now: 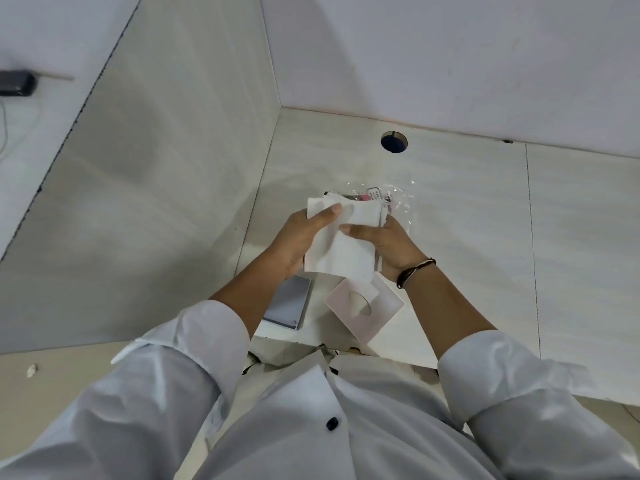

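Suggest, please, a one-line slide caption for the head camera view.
Left hand and right hand grip a white packet over a pale desk, with a square white box lying on it.

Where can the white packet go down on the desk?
Bare desk lies right of the right hand, and between the clear bag and the cable hole. Crowded near the front edge: grey booklet and square card.

A round cable hole [394, 142] sits far on the pale surface [467, 220]. Near, a grey flat card [289, 303] lies left of a square white tray [363, 308] with an oval cutout. A black box [15, 83] sits far left
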{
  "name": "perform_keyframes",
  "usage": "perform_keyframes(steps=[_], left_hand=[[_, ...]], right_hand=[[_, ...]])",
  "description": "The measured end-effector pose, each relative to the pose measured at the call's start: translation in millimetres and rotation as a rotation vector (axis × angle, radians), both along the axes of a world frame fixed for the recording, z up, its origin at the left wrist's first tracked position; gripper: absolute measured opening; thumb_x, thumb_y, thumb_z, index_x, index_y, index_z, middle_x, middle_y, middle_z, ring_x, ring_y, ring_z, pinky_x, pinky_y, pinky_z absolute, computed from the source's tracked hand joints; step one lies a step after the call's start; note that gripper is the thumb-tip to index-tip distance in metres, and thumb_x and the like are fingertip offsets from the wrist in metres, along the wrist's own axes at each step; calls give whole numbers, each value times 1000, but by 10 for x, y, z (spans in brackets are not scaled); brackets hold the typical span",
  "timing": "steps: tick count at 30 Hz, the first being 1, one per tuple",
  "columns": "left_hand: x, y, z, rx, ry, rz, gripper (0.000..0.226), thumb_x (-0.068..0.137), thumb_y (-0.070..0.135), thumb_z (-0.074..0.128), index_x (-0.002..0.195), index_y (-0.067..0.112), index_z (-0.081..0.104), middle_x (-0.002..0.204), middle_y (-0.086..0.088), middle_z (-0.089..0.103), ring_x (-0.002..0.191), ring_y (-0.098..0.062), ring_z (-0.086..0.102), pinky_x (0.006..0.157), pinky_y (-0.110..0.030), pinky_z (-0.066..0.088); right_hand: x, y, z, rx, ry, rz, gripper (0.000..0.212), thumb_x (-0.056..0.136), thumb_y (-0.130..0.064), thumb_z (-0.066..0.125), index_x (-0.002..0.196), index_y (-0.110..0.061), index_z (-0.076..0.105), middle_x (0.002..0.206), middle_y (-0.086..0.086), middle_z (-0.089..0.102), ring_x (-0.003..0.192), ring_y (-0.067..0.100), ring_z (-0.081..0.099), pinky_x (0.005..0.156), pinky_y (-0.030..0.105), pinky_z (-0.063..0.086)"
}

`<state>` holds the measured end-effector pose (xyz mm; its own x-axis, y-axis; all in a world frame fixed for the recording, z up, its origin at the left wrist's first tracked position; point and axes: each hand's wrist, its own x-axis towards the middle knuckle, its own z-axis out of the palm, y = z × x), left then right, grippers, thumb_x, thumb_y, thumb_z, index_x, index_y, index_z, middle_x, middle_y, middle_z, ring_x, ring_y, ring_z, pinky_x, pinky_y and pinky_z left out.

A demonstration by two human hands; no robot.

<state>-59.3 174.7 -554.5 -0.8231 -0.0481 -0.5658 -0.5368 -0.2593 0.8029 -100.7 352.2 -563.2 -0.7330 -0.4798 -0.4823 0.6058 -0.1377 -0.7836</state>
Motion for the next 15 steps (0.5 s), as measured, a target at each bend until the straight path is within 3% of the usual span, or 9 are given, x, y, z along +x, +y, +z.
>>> perform_keyframes(steps=[3, 6, 9, 12, 15], left_hand=[[17, -39, -15, -9, -50, -24, 44, 90, 38, 77, 124, 11, 72, 116, -13, 79, 107, -35, 76, 96, -55, 59], [34, 1, -46, -94, -17, -49, 44, 83, 34, 82, 121, 13, 74, 114, -11, 80, 104, -33, 77, 95, -57, 60], [33, 21, -78, -98, -28, 77, 41, 85, 43, 76, 113, 14, 76, 107, -8, 81, 102, -33, 77, 98, -59, 58], [76, -20, -130, 191, -113, 309, 56, 94, 61, 58, 107, 9, 75, 97, -6, 79, 102, -31, 71, 103, -52, 54], [157, 25, -104, 465, -116, 425, 81, 87, 71, 59, 128, 2, 69, 122, -14, 72, 111, -32, 69, 106, -49, 54]], right_hand=[[-4, 26, -17, 28, -10, -10, 44, 92, 4, 68, 135, 3, 62, 133, 29, 66, 122, 46, 66, 98, 54, 58], [-1, -19, -31, 145, 68, 73, 44, 87, 2, 75, 130, -3, 67, 126, 25, 72, 117, 44, 69, 102, 60, 54], [-45, 1, 0, 173, 68, 57, 51, 82, 1, 76, 132, -2, 66, 126, 24, 72, 116, 42, 70, 101, 61, 54], [-83, 68, 34, 53, 32, -183, 45, 88, 4, 73, 132, 3, 62, 132, 24, 69, 119, 42, 68, 99, 63, 54], [-35, -11, 49, -116, -39, -315, 44, 90, 6, 69, 133, -3, 62, 140, 25, 64, 126, 44, 64, 100, 63, 53]])
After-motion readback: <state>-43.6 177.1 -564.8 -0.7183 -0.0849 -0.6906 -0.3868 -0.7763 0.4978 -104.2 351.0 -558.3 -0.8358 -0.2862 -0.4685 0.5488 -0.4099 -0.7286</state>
